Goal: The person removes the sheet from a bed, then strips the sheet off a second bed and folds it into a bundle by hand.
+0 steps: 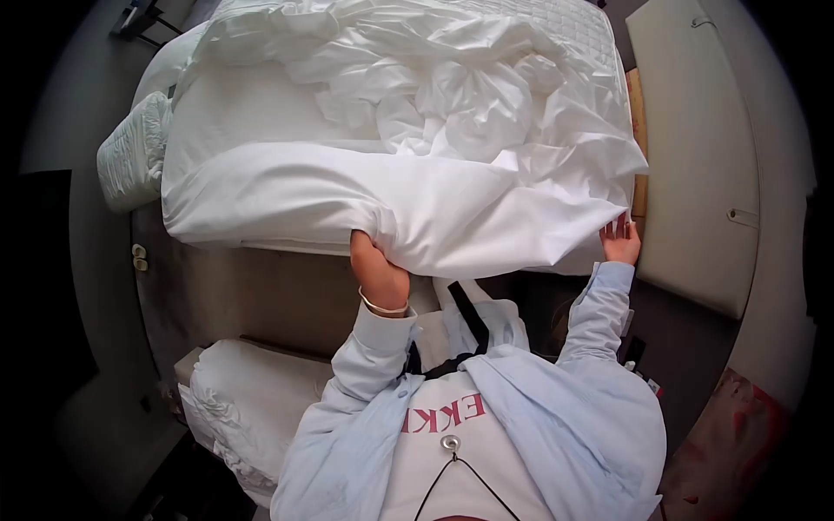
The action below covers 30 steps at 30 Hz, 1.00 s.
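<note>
A white sheet [452,204] lies over the near side of the mattress, smooth at the left and heavily bunched across the middle and right. My left hand [379,271] is at the near edge, its fingers hidden under a gathered fold of the sheet. At the sheet's right corner, my right hand [620,240] has its fingers closed on the fabric, drawing it taut. The quilted mattress [573,19] shows at the far right, beyond the crumpled cloth.
A beige padded headboard [695,156] stands right of the bed. White pillows [135,156] sit at its left end. Behind me at lower left is another surface with white bedding [248,391]. Slippers [139,257] lie on the left floor.
</note>
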Tool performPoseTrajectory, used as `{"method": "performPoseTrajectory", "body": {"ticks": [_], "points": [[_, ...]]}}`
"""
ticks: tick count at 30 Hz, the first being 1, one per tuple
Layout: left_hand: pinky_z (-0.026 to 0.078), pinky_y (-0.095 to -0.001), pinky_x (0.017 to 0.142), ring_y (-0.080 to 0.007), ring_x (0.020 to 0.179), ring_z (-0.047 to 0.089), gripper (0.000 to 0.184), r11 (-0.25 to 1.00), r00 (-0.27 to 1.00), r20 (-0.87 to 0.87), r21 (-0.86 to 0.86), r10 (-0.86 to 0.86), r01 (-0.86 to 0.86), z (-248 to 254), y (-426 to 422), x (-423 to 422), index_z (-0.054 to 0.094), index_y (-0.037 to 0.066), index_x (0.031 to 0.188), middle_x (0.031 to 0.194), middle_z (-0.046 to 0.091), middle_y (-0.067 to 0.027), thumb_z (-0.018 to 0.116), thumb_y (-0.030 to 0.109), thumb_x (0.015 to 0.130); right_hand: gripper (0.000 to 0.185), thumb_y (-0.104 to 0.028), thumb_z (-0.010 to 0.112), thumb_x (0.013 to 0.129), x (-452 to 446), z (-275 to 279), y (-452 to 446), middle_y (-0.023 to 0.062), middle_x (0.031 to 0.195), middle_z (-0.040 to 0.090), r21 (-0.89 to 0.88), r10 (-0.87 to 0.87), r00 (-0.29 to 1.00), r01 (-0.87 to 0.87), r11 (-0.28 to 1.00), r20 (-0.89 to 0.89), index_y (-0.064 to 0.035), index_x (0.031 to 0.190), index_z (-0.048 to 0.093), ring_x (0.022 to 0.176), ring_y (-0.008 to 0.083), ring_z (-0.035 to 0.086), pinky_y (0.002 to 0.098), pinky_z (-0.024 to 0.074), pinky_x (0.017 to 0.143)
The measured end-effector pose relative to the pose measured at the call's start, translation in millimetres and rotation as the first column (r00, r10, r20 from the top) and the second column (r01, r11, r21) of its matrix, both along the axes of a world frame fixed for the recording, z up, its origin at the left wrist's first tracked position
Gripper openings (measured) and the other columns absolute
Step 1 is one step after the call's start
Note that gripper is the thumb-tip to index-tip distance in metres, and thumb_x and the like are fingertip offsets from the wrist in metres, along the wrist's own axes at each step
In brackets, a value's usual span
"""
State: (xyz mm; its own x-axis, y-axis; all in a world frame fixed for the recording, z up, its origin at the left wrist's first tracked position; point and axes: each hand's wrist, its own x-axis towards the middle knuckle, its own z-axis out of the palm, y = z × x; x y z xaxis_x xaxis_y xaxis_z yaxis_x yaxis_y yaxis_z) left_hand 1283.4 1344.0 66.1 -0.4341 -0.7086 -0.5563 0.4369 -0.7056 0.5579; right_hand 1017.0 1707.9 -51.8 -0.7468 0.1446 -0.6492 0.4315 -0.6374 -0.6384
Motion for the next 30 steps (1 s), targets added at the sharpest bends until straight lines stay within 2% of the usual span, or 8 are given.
{"method": "performPoseTrajectory", "body": {"ticks": [5,7,11,15,17,20,27,30], "points": [[0.044,-0.0290,0.084,-0.0162,0.100,0.053,0.034,0.940,0.955,0.070,-0.170,-0.288,0.296,-76,-122,-11,0.045,0.003,0.117,0.109,0.054,-0.0048,0.036,0.024,0.092,0.021,-0.029,0.052,0.086,-109,40,-63,0.0003,0.101,0.056,-0.005,0.055,0.961,-0.058,0.998,-0.271,-0.0110,0.098,0.052,0.098,0.0238,0.049,0.0496,0.0407,0.085],[0.047,-0.0282,0.078,-0.0163,0.094,0.055,0.030,0.917,0.924,0.345,-0.292,-0.166,0.273,-57,-193,-52,0.047,0.003,0.114,0.106,0.054,-0.0052,0.036,0.021,0.091,0.019,-0.025,0.051,0.087,-164,80,-128,0.0031,0.101,0.055,0.018,0.074,0.939,-0.072,0.997,-0.337,-0.0091,0.098,0.051,0.100,0.0239,0.049,0.0506,0.0411,0.089],[0.049,-0.0285,0.071,-0.0156,0.091,0.055,0.029,0.794,0.986,0.165,-0.601,0.014,0.090,-2,-269,-151,0.040,0.009,0.118,0.104,0.053,-0.0069,0.038,0.015,0.090,0.014,-0.019,0.048,0.089,-225,170,-246,0.0079,0.103,0.055,-0.038,0.134,0.629,-0.253,0.967,-0.766,-0.0088,0.098,0.048,0.106,0.0236,0.048,0.0486,0.0389,0.093],[0.048,-0.0339,0.073,-0.0176,0.090,0.055,0.041,0.832,0.987,0.163,-0.549,0.017,0.077,-25,-287,-183,0.030,0.015,0.126,0.106,0.052,-0.0073,0.046,0.015,0.088,0.018,-0.022,0.047,0.090,-251,171,-312,0.0086,0.111,0.053,-0.043,0.111,0.586,-0.243,0.969,-0.803,-0.0099,0.104,0.047,0.111,0.0239,0.045,0.0443,0.0350,0.097],[0.042,-0.0393,0.081,-0.0190,0.097,0.051,0.051,0.800,0.869,0.468,-0.453,-0.163,0.394,-78,-288,-168,0.028,0.017,0.128,0.108,0.051,-0.0050,0.054,0.027,0.085,0.036,-0.032,0.048,0.088,-256,126,-322,0.0045,0.120,0.050,0.254,0.461,0.617,-0.398,0.882,-0.638,-0.0117,0.117,0.043,0.115,0.0210,0.041,0.0389,0.0327,0.095],[0.041,-0.0422,0.083,-0.0245,0.099,0.051,0.052,0.870,0.704,0.574,0.028,-0.418,0.493,-179,-286,-107,0.032,0.016,0.126,0.114,0.048,-0.0065,0.056,0.033,0.083,0.046,-0.035,0.050,0.087,-233,25,-304,0.0035,0.126,0.045,0.473,0.730,0.642,-0.581,0.663,-0.235,-0.0143,0.126,0.038,0.116,0.0215,0.038,0.0381,0.0317,0.093],[0.042,-0.0418,0.084,-0.0275,0.097,0.054,0.042,0.898,0.772,0.555,0.437,-0.309,0.045,-359,-241,105,0.039,0.014,0.125,0.118,0.049,-0.0091,0.047,0.029,0.086,0.037,-0.023,0.053,0.083,-47,-105,-321,0.0041,0.108,0.058,0.277,0.902,0.211,-0.955,0.108,0.376,-0.0111,0.117,0.048,0.095,0.0176,0.054,0.0312,0.0410,0.079],[0.044,-0.0415,0.082,-0.0277,0.100,0.054,0.035,0.839,0.804,0.541,0.535,-0.246,-0.103,-396,-228,192,0.043,0.014,0.119,0.120,0.049,-0.0076,0.047,0.027,0.086,0.038,-0.023,0.051,0.083,24,-118,-401,0.0047,0.107,0.058,0.284,0.920,0.089,-0.958,-0.025,0.382,-0.0088,0.118,0.047,0.093,0.0156,0.056,0.0280,0.0427,0.079]]}}
